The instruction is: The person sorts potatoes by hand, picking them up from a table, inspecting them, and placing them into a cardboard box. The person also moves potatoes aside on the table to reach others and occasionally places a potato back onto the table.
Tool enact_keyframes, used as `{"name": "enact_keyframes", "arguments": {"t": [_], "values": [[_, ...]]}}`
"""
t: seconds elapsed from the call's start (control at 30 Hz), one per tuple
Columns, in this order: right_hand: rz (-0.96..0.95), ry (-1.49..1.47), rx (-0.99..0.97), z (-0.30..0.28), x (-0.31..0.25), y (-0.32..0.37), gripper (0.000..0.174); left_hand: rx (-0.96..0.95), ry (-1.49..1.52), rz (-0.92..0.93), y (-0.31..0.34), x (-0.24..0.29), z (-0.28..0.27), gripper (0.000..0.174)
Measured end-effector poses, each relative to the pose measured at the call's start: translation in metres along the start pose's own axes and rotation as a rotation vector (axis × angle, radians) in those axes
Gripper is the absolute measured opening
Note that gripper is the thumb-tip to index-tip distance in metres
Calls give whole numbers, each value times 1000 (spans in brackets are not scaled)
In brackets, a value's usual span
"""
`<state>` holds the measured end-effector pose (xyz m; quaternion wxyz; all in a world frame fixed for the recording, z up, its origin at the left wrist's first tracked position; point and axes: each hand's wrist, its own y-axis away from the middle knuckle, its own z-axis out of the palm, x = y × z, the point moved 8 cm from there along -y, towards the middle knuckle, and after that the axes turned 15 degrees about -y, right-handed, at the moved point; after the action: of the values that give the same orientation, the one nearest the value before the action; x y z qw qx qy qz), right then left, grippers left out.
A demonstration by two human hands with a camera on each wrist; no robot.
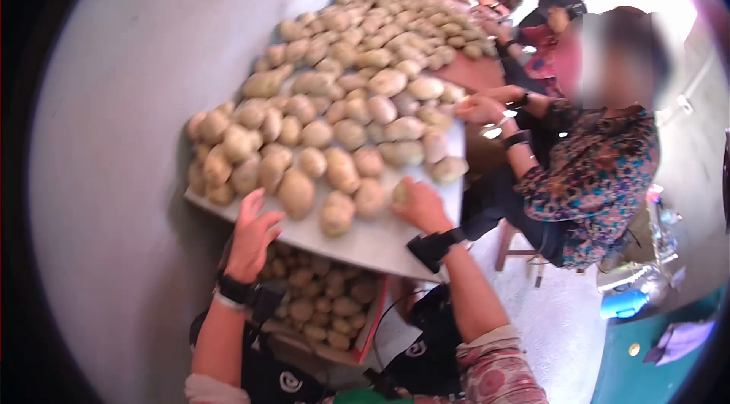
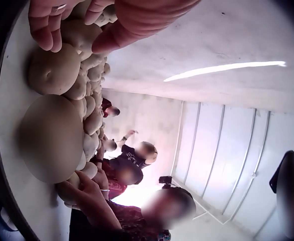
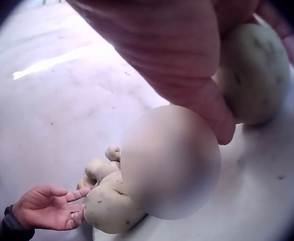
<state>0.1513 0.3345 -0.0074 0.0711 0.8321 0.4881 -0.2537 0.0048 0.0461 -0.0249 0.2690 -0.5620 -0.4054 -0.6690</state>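
Many potatoes point(image 1: 350, 133) cover a white tabletop point(image 1: 388, 246). My right hand point(image 1: 423, 208) grips a potato point(image 3: 259, 75) near the table's right edge, its thumb and fingers curled round the sides. At the front left edge is my left hand point(image 1: 251, 240), fingers spread and loosely bent, holding nothing. A large potato point(image 1: 296, 193) lies just beyond its fingertips. In the left wrist view, that hand's fingers point(image 2: 41, 30) hang over the potatoes nearest it.
Below the table's front edge stands a box point(image 1: 374, 320) full of smaller potatoes. To the right sits a person in a patterned top point(image 1: 593, 168), hands at the table's right edge. Other people are farther back. A blue bottle point(image 1: 625, 304) is at the lower right.
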Motion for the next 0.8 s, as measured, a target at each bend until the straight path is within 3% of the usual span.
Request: {"name": "enact_keyframes", "arguments": {"t": [0.33,0.6,0.7,0.8], "values": [[109,-31,-57,-4,-7,-12,46,-52,42,-35,-17,-5,6,63],[-134,-93,-16,-1,10,-11,53,-71,-63,-23,-19,10,17,59],[-36,-154,-188,-8,1,-16,45,-43,-62,-14,-19,11,12,53],[-19,-108,-232,-10,-9,-13,45,-97,-49,-16,-21,11,12,51]]}}
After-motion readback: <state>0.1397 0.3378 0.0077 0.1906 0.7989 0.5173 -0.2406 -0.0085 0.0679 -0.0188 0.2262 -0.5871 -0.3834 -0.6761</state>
